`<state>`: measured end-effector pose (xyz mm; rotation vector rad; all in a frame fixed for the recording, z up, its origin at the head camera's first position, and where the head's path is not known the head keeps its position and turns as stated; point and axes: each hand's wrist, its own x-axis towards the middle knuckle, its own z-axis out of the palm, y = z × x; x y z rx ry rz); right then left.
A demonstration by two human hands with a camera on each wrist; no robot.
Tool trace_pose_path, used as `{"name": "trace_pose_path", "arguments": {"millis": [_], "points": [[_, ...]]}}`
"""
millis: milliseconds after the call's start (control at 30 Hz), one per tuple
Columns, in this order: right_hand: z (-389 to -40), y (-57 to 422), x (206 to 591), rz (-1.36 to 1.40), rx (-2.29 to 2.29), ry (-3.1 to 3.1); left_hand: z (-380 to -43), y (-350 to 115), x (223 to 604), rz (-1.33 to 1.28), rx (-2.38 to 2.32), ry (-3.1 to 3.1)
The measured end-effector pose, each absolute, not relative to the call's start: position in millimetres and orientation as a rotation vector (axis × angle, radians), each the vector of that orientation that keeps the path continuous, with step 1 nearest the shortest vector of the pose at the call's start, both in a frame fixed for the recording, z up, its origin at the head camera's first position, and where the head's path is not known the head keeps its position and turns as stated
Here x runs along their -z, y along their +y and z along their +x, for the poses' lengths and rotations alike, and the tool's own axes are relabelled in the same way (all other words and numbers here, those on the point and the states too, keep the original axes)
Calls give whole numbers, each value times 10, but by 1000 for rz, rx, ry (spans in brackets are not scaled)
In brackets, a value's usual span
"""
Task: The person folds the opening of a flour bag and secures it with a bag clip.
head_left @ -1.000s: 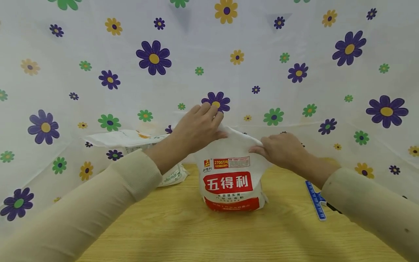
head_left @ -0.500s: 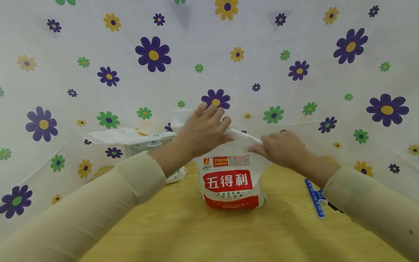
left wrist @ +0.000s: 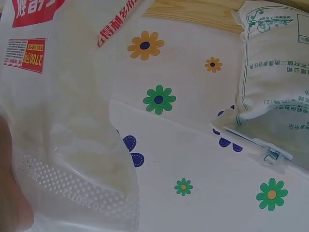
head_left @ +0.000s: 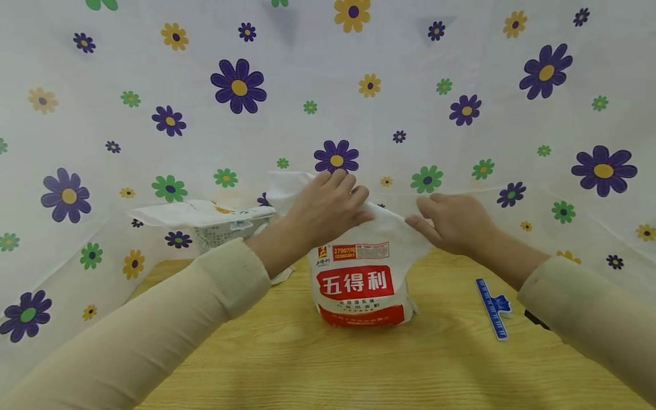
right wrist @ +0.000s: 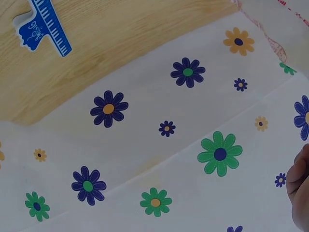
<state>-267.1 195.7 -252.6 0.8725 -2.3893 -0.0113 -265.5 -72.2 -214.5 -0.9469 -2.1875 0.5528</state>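
A white flour bag (head_left: 359, 285) with red panels and Chinese lettering stands upright on the wooden table. My left hand (head_left: 328, 208) grips its top edge, which leans up to the left. In the left wrist view the bag's dotted top seam (left wrist: 67, 183) runs close by that hand. My right hand (head_left: 456, 225) is at the bag's upper right, thumb by the top edge and fingers raised apart from the thumb. To the right of the bag lies a blue clip (head_left: 494, 310) with a ruler-like bar, also visible in the right wrist view.
Behind my left forearm stands another white printed bag (head_left: 225, 233), its folded top held by a pale clip (left wrist: 273, 155). A small black object (head_left: 537, 320) shows partly beneath the right sleeve. A flower-patterned sheet (head_left: 389, 51) hangs behind the wooden table (head_left: 287, 364).
My right hand has loosened from the bag's top edge and moved slightly right, thumb and fingers spreading. The left hand has slid a little right along the edge, still gripping the flour bag.
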Motion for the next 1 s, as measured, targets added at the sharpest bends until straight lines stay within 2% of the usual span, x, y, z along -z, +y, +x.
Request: {"name": "trace_pose_path", "arguments": {"millis": [467, 1000], "points": [[-2701, 2359, 2556, 586, 71, -2599, -2590, -631, 2235, -766, -404, -2181], [-2804, 2958, 3058, 361, 18, -2907, -2670, -639, 2337, -727, -467, -1992]]}}
